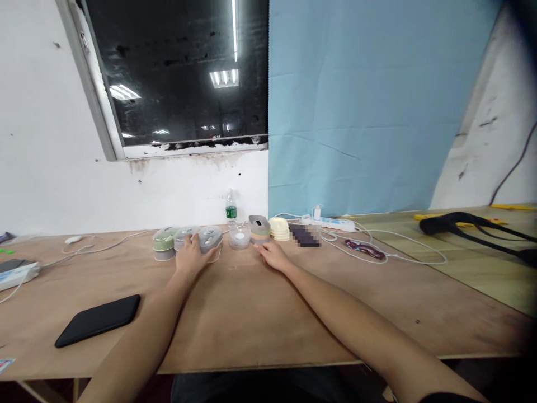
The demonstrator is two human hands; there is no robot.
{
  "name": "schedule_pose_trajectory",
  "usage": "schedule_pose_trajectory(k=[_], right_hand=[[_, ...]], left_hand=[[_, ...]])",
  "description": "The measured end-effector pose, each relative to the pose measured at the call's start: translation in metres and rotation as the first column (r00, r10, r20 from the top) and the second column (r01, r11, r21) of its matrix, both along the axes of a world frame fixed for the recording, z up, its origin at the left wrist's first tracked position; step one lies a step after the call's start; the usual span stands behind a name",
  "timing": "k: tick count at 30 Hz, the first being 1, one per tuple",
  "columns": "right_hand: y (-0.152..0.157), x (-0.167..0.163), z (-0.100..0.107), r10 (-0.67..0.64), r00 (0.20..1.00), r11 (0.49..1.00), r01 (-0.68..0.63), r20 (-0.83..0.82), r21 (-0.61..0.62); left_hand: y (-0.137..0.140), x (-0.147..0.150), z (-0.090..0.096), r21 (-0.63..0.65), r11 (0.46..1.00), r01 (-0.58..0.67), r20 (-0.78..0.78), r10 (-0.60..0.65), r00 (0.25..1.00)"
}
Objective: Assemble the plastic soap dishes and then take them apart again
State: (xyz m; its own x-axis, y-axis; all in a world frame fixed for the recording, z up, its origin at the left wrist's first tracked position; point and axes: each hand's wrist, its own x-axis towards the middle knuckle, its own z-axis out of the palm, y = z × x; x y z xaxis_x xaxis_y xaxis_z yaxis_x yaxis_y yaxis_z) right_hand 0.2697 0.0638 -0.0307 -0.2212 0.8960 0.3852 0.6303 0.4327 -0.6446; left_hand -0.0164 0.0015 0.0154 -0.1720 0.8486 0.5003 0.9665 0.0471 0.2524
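Note:
Near the wall, several small lidded containers stand in a row. My left hand (pixel 192 256) is at the front of two of them, a grey container (pixel 184 236) and another grey container (pixel 210 238) with a clear lid. Its fingers are spread and touch them, the thumb pointing right. Left of these stands a green-and-grey container (pixel 164 242). My right hand (pixel 272 255) has its fingers stretched leftward, close in front of a grey-and-tan stacked container (pixel 259 226). Between my hands sits a clear round container (pixel 239 238). I cannot tell whether the right fingertips touch anything.
Pale yellow stacked containers (pixel 279 228) stand right of the row, beside a dark pixelated object (pixel 304 235). A bottle (pixel 231 207) is behind. A power strip (pixel 335 223), white cables and a maroon coiled item (pixel 364 249) lie right. A black phone-like slab (pixel 98 320) lies front left.

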Motion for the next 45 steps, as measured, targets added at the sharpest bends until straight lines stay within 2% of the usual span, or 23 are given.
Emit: schedule_pose_trajectory(k=[4, 7, 11, 13, 16, 20, 24, 30, 33, 35, 37, 39, 41, 43, 45], right_hand=[[0.005, 0.007, 0.001, -0.089, 0.996, 0.990, 0.087, 0.016, 0.112], [0.013, 0.019, 0.004, -0.279, 0.960, 0.946, 0.274, 0.007, 0.174], [0.025, 0.037, 0.010, -0.484, 0.871, 0.872, 0.472, 0.087, 0.130], [0.031, 0.042, 0.012, -0.513, 0.844, 0.858, 0.501, 0.155, 0.108], [0.038, 0.044, 0.011, -0.492, 0.830, 0.869, 0.488, 0.265, 0.083], [0.043, 0.045, 0.007, -0.484, 0.820, 0.872, 0.479, 0.305, 0.097], [0.043, 0.048, 0.006, -0.520, 0.816, 0.853, 0.512, 0.251, 0.101], [0.033, 0.054, 0.016, -0.583, 0.811, 0.800, 0.565, 0.040, 0.205], [0.017, 0.058, 0.017, -0.482, 0.876, 0.833, 0.459, -0.002, 0.310], [0.001, 0.060, 0.016, -0.348, 0.933, 0.881, 0.293, 0.091, 0.371], [-0.018, 0.061, 0.015, -0.169, 0.957, 0.920, 0.068, 0.234, 0.385], [-0.036, 0.059, 0.015, 0.026, 0.929, 0.924, -0.164, 0.370, 0.346], [-0.049, 0.055, 0.016, 0.183, 0.862, 0.895, -0.345, 0.473, 0.283], [-0.056, 0.051, 0.018, 0.254, 0.809, 0.868, -0.432, 0.530, 0.244], [-0.056, 0.048, 0.019, 0.259, 0.800, 0.862, -0.445, 0.541, 0.244]], left_hand=[[-0.001, 0.003, 0.001, -0.014, 1.000, 0.009, -0.012, -0.009, 1.000], [0.001, 0.001, 0.000, 0.013, 1.000, 0.005, -0.011, -0.004, 1.000], [0.006, -0.001, -0.004, 0.036, 0.999, 0.001, 0.011, -0.002, 1.000], [0.007, -0.001, -0.005, 0.046, 0.999, -0.007, 0.026, 0.006, 1.000], [0.004, 0.002, -0.004, 0.103, 0.995, 0.009, 0.024, -0.012, 1.000], [-0.004, 0.011, -0.003, 0.170, 0.970, 0.173, -0.063, -0.165, 0.984], [-0.008, 0.022, -0.007, 0.138, 0.918, 0.371, -0.136, -0.353, 0.926], [-0.010, 0.030, -0.012, 0.109, 0.799, 0.592, -0.182, -0.569, 0.802], [-0.011, 0.030, -0.011, 0.122, 0.779, 0.615, -0.179, -0.592, 0.786], [-0.012, 0.028, -0.009, 0.139, 0.776, 0.616, -0.164, -0.595, 0.787], [-0.013, 0.025, -0.007, 0.166, 0.776, 0.609, -0.142, -0.592, 0.793], [-0.015, 0.023, -0.005, 0.190, 0.777, 0.601, -0.122, -0.588, 0.799], [-0.016, 0.023, -0.005, 0.161, 0.766, 0.622, -0.117, -0.611, 0.783], [-0.018, 0.028, -0.006, 0.040, 0.725, 0.688, -0.129, -0.679, 0.723], [-0.020, 0.036, -0.009, -0.129, 0.650, 0.749, -0.133, -0.760, 0.636]])
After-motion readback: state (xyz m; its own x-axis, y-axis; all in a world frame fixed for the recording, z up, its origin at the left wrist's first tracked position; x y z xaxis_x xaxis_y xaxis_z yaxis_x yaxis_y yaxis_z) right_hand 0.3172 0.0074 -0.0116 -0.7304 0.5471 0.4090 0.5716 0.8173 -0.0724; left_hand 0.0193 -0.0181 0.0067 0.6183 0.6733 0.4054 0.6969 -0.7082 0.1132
